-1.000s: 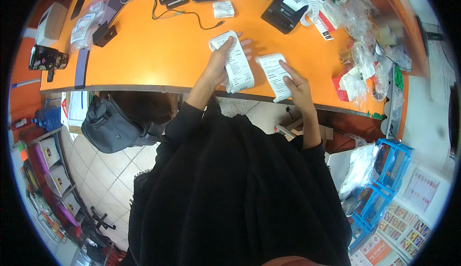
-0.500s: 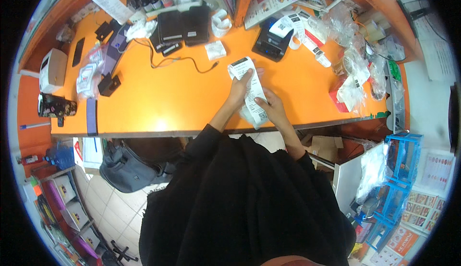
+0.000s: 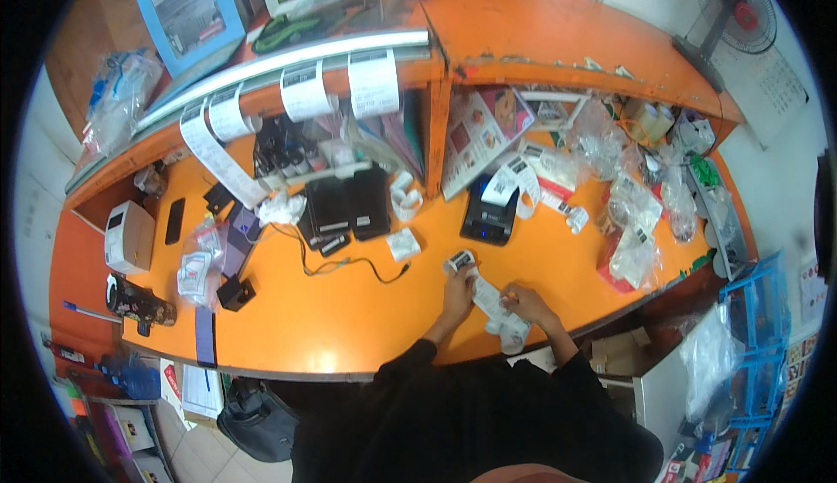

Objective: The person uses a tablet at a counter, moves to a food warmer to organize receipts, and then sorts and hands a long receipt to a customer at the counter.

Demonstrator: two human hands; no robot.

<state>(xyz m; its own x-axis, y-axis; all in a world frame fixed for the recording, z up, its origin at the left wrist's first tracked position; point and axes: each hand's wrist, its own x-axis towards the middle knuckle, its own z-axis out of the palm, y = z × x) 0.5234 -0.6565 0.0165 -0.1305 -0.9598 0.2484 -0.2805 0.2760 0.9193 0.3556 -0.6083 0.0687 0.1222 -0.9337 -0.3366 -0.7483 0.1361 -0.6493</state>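
A long printed paper receipt [image 3: 490,298] runs slantwise between my hands, over the near part of the orange counter. Its far end curls up and its near end bunches in a crumpled curl close to the counter's front edge. My left hand [image 3: 457,296] is closed on the receipt near the curled far end. At its right edge my right hand [image 3: 528,305] has its fingers curled in, pinching the paper; the fingertips are small and partly hidden. Beyond my hands stands a black receipt printer [image 3: 488,214] with a printed strip curling out of its top.
A small white paper pad [image 3: 404,245] and a black cable [image 3: 357,267] lie left of my hands. Black folders [image 3: 349,206] stand farther back. Plastic bags [image 3: 636,213] crowd the right side. Printed slips [image 3: 373,84] hang from the shelf edge. A white device [image 3: 128,237] stands far left.
My view has tilted up, bringing the upper shelf and a fan into sight. The receipt, upright and long before, now slants with its far end curled. My right hand's fingers have curled in.
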